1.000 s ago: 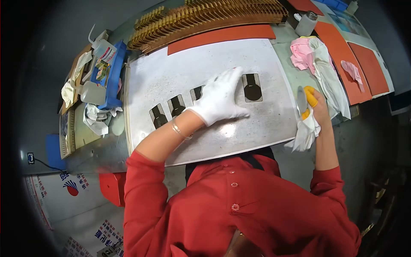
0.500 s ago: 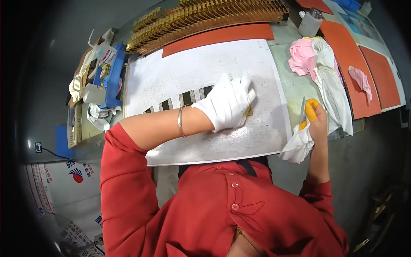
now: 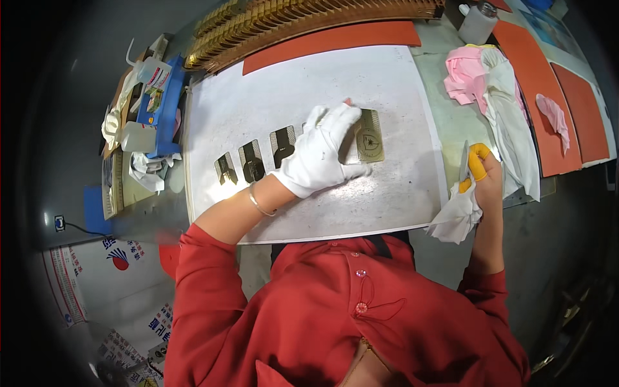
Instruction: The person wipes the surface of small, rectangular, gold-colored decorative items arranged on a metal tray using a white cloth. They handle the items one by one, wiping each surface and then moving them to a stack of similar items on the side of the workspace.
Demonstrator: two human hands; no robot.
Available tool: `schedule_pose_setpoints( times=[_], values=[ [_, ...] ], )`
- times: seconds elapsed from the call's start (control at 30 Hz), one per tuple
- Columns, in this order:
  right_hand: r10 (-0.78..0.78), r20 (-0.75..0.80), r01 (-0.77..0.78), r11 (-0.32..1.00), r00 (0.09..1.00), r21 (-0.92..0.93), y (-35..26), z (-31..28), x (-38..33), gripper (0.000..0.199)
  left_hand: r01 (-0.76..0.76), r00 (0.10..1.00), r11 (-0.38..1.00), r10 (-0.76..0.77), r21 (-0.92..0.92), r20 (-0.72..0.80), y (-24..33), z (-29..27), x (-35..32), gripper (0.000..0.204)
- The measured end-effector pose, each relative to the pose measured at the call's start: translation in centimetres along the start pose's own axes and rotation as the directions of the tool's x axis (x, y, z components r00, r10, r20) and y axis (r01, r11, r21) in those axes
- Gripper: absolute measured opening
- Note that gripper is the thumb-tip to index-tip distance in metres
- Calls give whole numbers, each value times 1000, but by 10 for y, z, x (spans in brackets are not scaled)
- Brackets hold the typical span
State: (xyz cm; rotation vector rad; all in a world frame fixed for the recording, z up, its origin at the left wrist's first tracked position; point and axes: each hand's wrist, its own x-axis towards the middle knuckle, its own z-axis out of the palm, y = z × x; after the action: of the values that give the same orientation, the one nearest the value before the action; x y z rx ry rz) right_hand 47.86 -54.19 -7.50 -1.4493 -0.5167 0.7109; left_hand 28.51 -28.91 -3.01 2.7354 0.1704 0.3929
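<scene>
My left hand (image 3: 322, 148), in a white glove, rests over a row of small metal plates with its thumb and fingers apart. To its right lies a gold plate (image 3: 369, 137) with a dark engraved emblem. Several more dark plates with mesh-patterned ends, such as the one at the far left (image 3: 225, 169), lie left of the hand; the glove hides part of the row. At the right, my right hand (image 3: 485, 173) wears yellow finger cots. It is closed around a white cloth (image 3: 456, 218) and a thin pointed metal blade (image 3: 464, 158) whose handle is hidden.
The plates lie on a white sheet (image 3: 387, 206). Behind it are an orange strip (image 3: 335, 44) and a long rack of gold plates (image 3: 309, 22). A blue tray (image 3: 167, 116) with bottles stands left. Pink and white cloths (image 3: 467, 74), a bottle (image 3: 478, 24) and orange boards (image 3: 529, 97) are right.
My left hand has opened from a bunched grip and drawn back left, uncovering the gold plate. My right hand still holds the cloth and blade.
</scene>
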Motion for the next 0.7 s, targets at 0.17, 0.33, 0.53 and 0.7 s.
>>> schedule_pose_setpoints(
  times=[0.17,0.33,0.53,0.7],
  values=[
    [6,-37,-6,1000,999,-13,1,1,-3,18,191,956,964,-226,187,188,-21,-29,-22,101],
    [11,-56,-11,1000,998,8,-3,4,-3,16,247,921,947,-295,204,255,-12,-33,-20,86],
    [-214,69,158,432,974,-888,-42,13,26,26,-130,948,908,-4,397,319,7,-43,-11,49],
    [28,254,256,-101,967,-961,-84,23,60,29,-26,986,946,-29,324,163,19,-50,-2,55]
  ],
)
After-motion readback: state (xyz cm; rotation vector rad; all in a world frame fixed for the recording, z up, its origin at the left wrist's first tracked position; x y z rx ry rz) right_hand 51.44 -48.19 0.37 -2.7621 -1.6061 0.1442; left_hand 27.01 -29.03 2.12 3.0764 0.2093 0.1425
